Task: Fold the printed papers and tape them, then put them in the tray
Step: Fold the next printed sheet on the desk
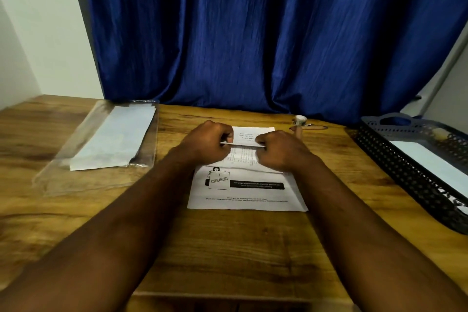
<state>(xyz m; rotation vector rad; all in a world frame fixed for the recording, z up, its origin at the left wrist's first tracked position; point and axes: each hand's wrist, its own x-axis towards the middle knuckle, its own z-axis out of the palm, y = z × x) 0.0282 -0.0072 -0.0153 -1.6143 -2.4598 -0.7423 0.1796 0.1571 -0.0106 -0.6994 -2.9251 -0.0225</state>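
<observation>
Wooden table (228,248) before a blue curtain (253,33): one printed paper (243,195) lies at its centre, a raised fold of it pinched by the left hand (207,142) and right hand (281,152), one at each end. One tape roll (300,120) sits behind, and one tray (395,159) stands to the right.

bare table (228,248) near edge, tray (395,172) right, plastic sleeve (101,144) left
</observation>
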